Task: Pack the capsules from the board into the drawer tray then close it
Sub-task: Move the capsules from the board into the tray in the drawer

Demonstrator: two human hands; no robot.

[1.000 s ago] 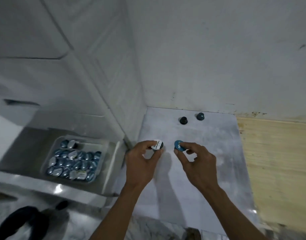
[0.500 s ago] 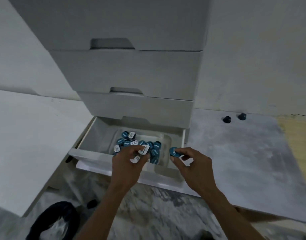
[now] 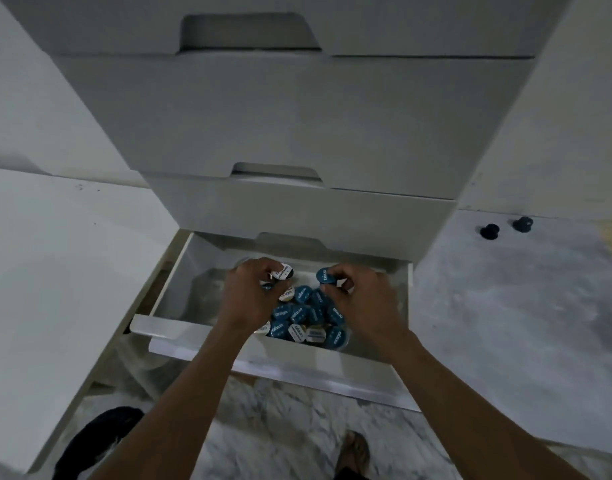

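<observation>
The person is leaning over the open bottom drawer (image 3: 179, 289) of a white drawer unit (image 3: 297, 116), both bare forearms reaching down into it. The left hand (image 3: 250, 296) is gripping a white-lidded capsule (image 3: 284, 273) between its fingers (image 3: 263, 271), holding it above the far left part of the clear tray (image 3: 346, 342) that is sitting inside the drawer. The right hand (image 3: 361, 299) is pinching a blue-lidded capsule (image 3: 325, 276) between thumb and fingertips, holding it over the far right part of the same tray. The two held capsules are sitting near each other but apart.

Below and between the hands, a heap of capsules (image 3: 308, 320) is filling the tray, most with blue printed lids and a few with white ones, lying tilted against one another. The drawer front (image 3: 297, 368) is standing pulled out toward the person.

To the right, on the grey marbled board (image 3: 512, 306), two dark capsules (image 3: 490, 231) are sitting close together near the wall, well apart from the drawer. A white bench (image 3: 55, 271) is lying to the left of the unit. On the marble floor (image 3: 280, 427) below, a foot in a sandal (image 3: 356, 452) and a dark bag (image 3: 100, 438) are showing.
</observation>
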